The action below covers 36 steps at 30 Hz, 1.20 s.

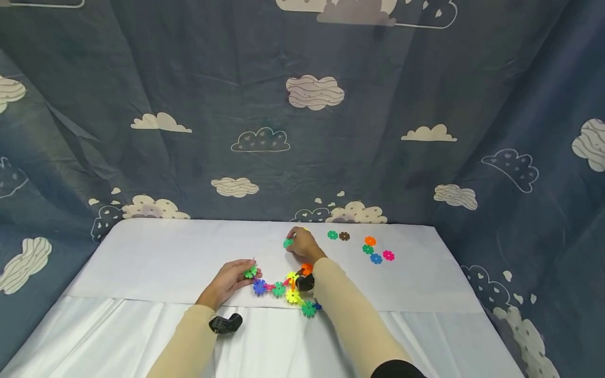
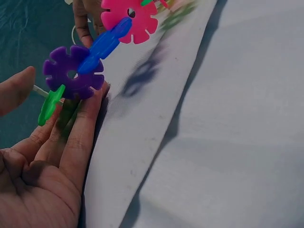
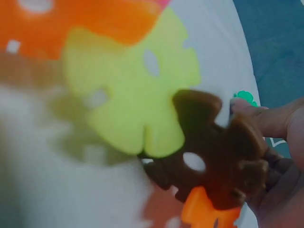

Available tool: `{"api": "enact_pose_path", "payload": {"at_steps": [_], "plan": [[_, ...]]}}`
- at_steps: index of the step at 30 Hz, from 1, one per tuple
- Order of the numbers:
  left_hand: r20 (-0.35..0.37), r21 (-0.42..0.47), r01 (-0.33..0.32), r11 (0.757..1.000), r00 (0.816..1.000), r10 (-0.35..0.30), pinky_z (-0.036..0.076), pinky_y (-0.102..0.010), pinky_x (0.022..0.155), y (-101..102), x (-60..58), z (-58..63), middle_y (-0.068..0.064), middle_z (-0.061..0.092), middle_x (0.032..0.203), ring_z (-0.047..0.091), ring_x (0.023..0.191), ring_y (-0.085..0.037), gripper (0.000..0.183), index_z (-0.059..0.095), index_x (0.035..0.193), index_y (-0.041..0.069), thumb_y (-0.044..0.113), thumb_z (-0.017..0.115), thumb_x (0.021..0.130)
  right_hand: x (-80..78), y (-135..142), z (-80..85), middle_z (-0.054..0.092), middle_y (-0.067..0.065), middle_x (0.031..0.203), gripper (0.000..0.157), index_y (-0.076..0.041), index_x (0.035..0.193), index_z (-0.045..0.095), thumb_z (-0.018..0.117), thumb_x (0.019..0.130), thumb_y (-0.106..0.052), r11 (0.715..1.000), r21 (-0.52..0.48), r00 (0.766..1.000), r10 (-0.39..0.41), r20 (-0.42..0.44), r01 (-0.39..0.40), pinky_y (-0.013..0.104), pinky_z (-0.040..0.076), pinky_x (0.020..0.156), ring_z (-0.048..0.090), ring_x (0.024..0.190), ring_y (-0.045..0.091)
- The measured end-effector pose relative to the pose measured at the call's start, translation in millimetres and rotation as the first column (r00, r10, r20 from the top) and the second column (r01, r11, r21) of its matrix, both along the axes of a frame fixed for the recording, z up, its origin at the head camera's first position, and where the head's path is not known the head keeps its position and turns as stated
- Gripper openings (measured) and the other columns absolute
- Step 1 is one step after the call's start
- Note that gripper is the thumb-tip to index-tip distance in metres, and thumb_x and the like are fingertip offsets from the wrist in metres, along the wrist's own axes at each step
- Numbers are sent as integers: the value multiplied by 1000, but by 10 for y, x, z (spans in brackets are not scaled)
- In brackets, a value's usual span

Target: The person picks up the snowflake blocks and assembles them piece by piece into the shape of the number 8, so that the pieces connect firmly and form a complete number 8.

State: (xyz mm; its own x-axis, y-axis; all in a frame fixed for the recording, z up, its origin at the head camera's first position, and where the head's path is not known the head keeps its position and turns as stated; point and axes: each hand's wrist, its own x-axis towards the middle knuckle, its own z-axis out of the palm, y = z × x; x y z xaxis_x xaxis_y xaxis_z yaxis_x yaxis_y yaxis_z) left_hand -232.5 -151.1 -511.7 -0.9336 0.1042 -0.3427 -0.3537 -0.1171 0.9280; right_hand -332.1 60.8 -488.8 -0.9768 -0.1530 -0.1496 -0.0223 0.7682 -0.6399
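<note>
My left hand [image 1: 230, 279] holds one end of a chain of slotted, flower-shaped plastic discs [image 1: 279, 289]. In the left wrist view its fingers lie under a purple disc [image 2: 71, 78] with a green disc [image 2: 51, 105] slotted on, and the thumb is beside a thin white edge. A blue disc [image 2: 105, 45] and a pink disc [image 2: 137, 21] follow. Farther back, my right hand [image 1: 306, 245] pinches a loose green disc [image 1: 288, 243] between thumb and fingertips. Yellow [image 3: 133, 90] and brown [image 3: 213, 147] chain discs partly block the right wrist view.
Right of my right hand lie a loose green disc [image 1: 333, 234] and a brown disc [image 1: 344, 236]. Farther right are an orange disc [image 1: 370, 241], a blue disc [image 1: 376, 259] and a pink disc [image 1: 388, 255]. A cloud-print curtain [image 1: 264, 94] hangs behind the white table [image 1: 179, 252].
</note>
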Motion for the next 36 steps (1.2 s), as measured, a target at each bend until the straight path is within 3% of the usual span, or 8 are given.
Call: {"api": "enact_pose_path", "payload": {"at_steps": [4,8,11,16,21,28,32,36], "plan": [[-9,3,5,1000,1000,-5,55,-32,86,10,-24,37,-13,69,102,69,92,-18,43,49,130,-10,17,57,98,46,8,66,54,4,77,19,-7,95,59,72,83,1,993,-116,999,7,33,-3,26,44,61,50,66,16],[-4,18,20,1000,1000,-20,55,-32,87,-14,-48,49,-12,70,101,69,90,-16,44,46,132,-12,17,55,99,140,-44,107,53,4,68,12,-4,100,66,65,89,1,952,-305,994,66,92,-35,22,41,48,47,53,14],[3,8,22,1000,1000,-22,55,-32,87,-43,-67,66,-11,70,99,68,90,-15,43,46,133,-11,17,53,100,217,-123,148,54,3,71,18,0,108,68,64,91,-1,905,-419,992,110,69,-71,22,39,49,45,54,13],[-1,-9,6,1000,1000,-6,55,-31,87,-69,-99,118,-9,69,100,68,89,-14,46,46,133,-11,20,55,100,306,-237,183,59,4,73,23,4,114,65,63,92,-4,830,-556,996,84,28,-55,23,46,49,50,52,12],[10,4,11,1000,1000,-11,54,-30,88,-77,-72,123,-10,68,107,68,91,-13,48,43,136,-10,19,55,100,375,-295,128,64,6,72,24,9,113,63,63,91,1,780,-625,994,86,67,-25,26,53,48,58,49,13],[-9,-2,23,1000,1000,-23,54,-31,88,-90,-36,74,-11,68,107,67,91,-12,48,42,137,-11,19,53,101,444,-398,134,68,19,76,23,13,108,63,65,88,3,746,-665,990,120,72,-42,25,52,48,55,47,11],[-3,22,31,999,1000,-31,54,-31,87,-59,-10,45,-7,70,98,68,90,-13,45,43,135,-11,17,52,101,505,-406,158,67,19,74,17,13,101,67,66,88,2,769,-640,992,86,94,-6,27,55,52,54,49,10],[-11,28,34,999,999,-34,55,-31,87,0,32,22,-7,70,94,68,89,-14,39,46,131,-11,14,50,101,525,-397,50,67,7,69,8,2,90,73,72,86,-5,797,-600,996,-13,87,62,20,45,42,52,48,10]]}}
